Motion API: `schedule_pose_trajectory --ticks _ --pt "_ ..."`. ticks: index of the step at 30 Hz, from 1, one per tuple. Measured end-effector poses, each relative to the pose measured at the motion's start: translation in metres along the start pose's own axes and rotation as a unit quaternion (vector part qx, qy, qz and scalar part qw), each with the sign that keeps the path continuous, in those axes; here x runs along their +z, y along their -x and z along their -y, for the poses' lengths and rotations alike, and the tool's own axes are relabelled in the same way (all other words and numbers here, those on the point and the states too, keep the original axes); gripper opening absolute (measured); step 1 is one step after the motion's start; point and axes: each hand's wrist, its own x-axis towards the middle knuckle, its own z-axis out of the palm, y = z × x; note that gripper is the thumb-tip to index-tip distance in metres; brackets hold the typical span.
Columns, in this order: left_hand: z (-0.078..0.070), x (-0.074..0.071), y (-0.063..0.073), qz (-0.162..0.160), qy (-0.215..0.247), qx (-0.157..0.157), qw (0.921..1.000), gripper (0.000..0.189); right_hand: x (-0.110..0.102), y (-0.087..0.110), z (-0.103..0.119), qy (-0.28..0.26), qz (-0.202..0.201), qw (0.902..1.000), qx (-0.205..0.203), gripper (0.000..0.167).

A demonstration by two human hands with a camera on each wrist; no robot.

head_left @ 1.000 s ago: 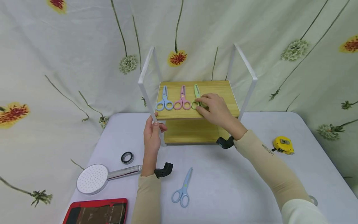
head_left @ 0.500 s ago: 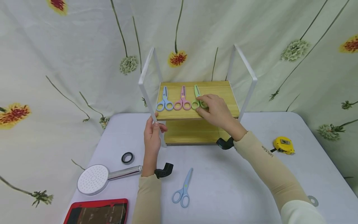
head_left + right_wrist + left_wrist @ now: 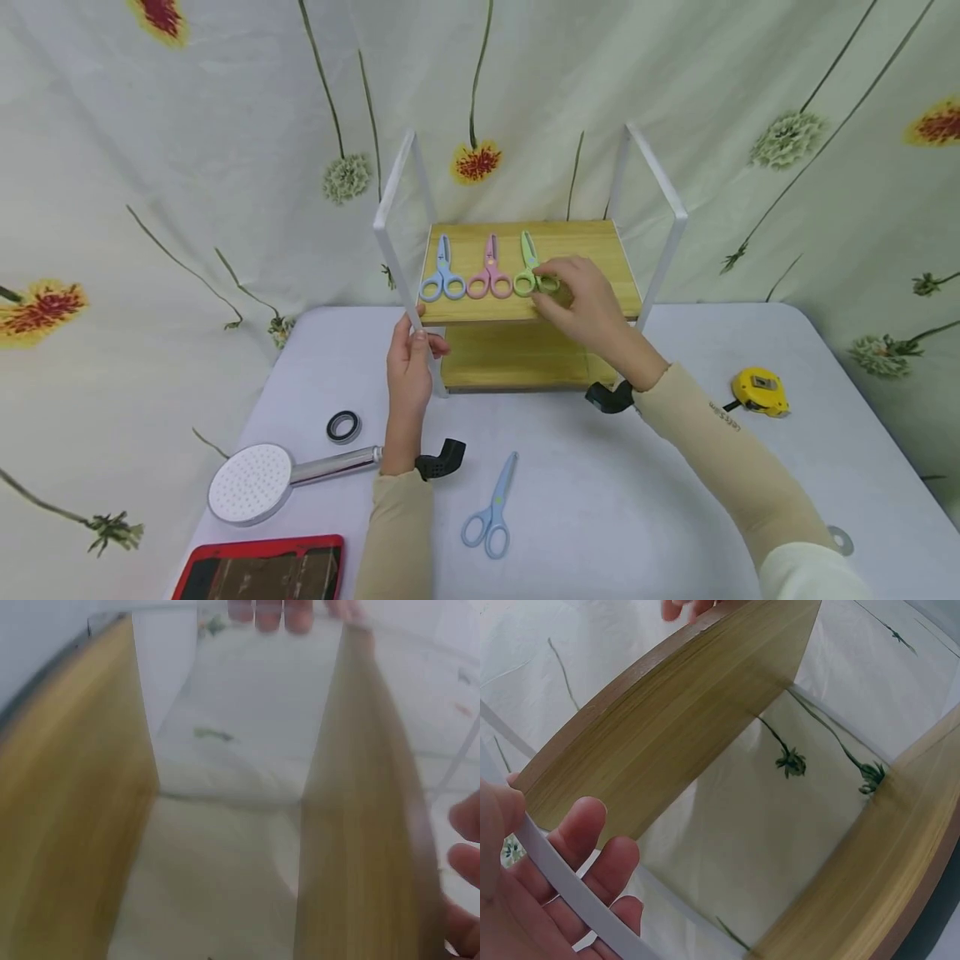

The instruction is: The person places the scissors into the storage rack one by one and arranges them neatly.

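Observation:
A two-tier rack [image 3: 517, 312] with wooden shelves and white side frames stands at the back of the table. Blue scissors [image 3: 442, 279], pink scissors [image 3: 490, 279] and green scissors [image 3: 527, 258] lie in a row on its upper shelf, blades pointing back. My left hand [image 3: 409, 367] holds the rack's left front post [image 3: 577, 889], its fingers curled around it in the left wrist view. My right hand [image 3: 585, 304] hovers at the green scissors' right handle loop, thumb and fingers apart. It partly covers the shelf there. In the right wrist view only some fingertips [image 3: 466, 862] show.
Another pair of blue scissors [image 3: 492, 515] lies on the table in front. To the left are a black tape roll [image 3: 343, 427], a shower head [image 3: 251, 485] and a red-rimmed case [image 3: 262, 575]. A yellow tape measure [image 3: 760, 391] and a grey ring [image 3: 841, 540] lie right.
My right hand has drawn slightly back and to the right from the green scissors, uncovering more of their handles. The left hand stays on the post.

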Motion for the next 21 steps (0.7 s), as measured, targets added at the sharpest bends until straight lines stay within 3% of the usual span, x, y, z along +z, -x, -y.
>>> schedule_pose_trajectory --ticks 4,8,14,21 --pt "0.001 0.0 0.003 0.002 -0.004 -0.009 1.0 0.041 0.003 0.035 0.01 -0.042 -0.057 0.9927 -0.098 0.02" --pt "0.001 0.0 0.003 0.001 -0.008 -0.006 1.0 0.041 0.006 0.073 0.021 -0.074 -0.035 0.9876 -0.134 0.019" --pt "0.0 0.0 0.003 -0.005 -0.014 -0.005 0.9999 0.041 0.019 0.124 0.034 -0.116 0.101 0.984 -0.09 0.025" --pt "0.0 0.001 0.002 -0.003 -0.012 0.004 0.9999 0.04 0.043 0.158 0.049 -0.128 0.272 0.9538 0.012 0.032"
